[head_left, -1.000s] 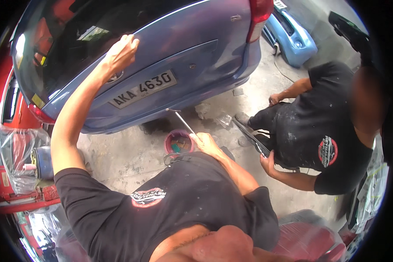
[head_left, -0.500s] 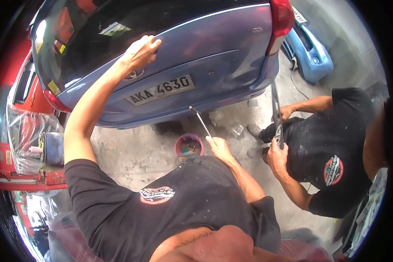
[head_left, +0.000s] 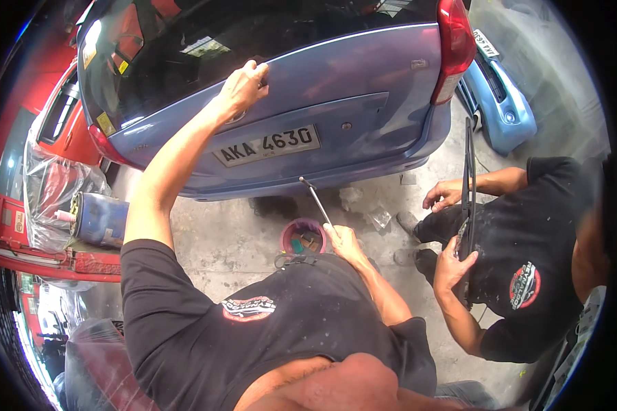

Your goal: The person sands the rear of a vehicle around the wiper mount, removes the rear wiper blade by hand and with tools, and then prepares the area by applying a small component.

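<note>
My left hand (head_left: 245, 88) is raised to the lower edge of the dark rear window (head_left: 281, 38) of a blue car. Its fingers are closed; whatever they may hold is hidden. A slim metal rod with a small bent head (head_left: 317, 200) is gripped in my right hand (head_left: 345, 242), in front of my belly. The rod's head points toward the bumper (head_left: 253, 188), below the licence plate (head_left: 267, 144). Black wiper (head_left: 467, 171) stands nearly upright in a co-worker's hand (head_left: 452, 266) at the right; that person's other hand (head_left: 443, 196) is apart from it.
Under the car's rear, a pink bucket (head_left: 304, 236) with small pieces inside stands on the concrete floor. A detached light-blue bumper (head_left: 504, 113) lies at the far right. To the left are a blue container (head_left: 103, 219) and a red vehicle partly wrapped in plastic sheet (head_left: 55, 185).
The view has shifted, so the car sits lower and further right. My hands keep about the same pose. The co-worker's wiper has moved right, and one hand has come away from it.
</note>
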The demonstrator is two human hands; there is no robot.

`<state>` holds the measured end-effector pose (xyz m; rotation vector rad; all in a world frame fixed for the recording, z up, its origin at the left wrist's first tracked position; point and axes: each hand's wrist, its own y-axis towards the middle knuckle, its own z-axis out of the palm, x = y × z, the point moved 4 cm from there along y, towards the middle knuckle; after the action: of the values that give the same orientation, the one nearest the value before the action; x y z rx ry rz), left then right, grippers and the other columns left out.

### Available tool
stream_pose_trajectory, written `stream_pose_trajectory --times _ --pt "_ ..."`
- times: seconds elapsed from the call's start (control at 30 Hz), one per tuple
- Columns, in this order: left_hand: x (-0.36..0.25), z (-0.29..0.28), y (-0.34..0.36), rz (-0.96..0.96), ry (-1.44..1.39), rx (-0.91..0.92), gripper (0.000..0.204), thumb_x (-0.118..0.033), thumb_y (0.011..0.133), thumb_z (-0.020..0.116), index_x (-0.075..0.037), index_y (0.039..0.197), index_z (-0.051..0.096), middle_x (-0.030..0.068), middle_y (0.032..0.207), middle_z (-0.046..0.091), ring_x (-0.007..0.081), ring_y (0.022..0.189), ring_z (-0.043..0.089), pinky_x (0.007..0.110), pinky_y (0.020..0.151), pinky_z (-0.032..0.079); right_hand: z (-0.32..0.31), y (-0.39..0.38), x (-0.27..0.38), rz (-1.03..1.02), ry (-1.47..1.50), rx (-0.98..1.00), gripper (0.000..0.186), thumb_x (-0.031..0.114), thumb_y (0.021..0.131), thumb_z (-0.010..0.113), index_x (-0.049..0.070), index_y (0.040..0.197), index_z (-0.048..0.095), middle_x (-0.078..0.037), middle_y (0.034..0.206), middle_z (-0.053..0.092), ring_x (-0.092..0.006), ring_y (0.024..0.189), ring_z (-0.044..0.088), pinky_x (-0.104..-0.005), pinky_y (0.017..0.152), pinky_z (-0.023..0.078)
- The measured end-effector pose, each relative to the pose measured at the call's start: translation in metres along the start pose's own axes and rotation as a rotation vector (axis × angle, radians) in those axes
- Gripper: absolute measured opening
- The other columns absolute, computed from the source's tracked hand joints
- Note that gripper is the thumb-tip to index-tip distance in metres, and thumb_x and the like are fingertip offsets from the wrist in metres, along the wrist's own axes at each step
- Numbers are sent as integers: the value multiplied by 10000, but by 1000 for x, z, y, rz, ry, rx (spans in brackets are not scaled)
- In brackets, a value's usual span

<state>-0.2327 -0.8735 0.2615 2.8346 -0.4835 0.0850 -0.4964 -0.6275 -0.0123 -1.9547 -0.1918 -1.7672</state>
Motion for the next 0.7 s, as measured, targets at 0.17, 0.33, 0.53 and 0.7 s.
stream_pose_trajectory --times 0.17,0.33,0.53,0.7 --pt "3 8 -8 34 -21 -130 325 -123 776 726 2 1045 593 196 980 588 378 892 647 426 771 546 -6 6 -21 6 -36 14 584 512 982 527 -7 721 576 -74 568 541 -174 477 588 -338 483 486" --pt "2 4 -17 22 -174 -180 318 -143 764 751 -4 1018 620 165 949 599 322 849 648 383 769 550 -14 7 -14 -53 -19 -19 586 504 987 519 -7 703 562 -80 560 533 -184 475 593 -346 479 489" --pt "-7 9 -44 -211 -441 -271 292 -195 791 820 -33 957 643 29 804 626 84 661 579 256 619 511 -11 15 -20 7 -38 25 590 495 990 516 -5 678 545 -79 548 512 -195 471 597 -350 486 493" --pt "-14 68 -100 -535 -1023 -191 287 -198 819 813 -51 1017 664 -8 807 667 41 682 589 214 600 485 -11 19 -10 40 -55 25 614 512 983 520 18 635 409 -32 572 330 -133 563 337 -377 505 325"
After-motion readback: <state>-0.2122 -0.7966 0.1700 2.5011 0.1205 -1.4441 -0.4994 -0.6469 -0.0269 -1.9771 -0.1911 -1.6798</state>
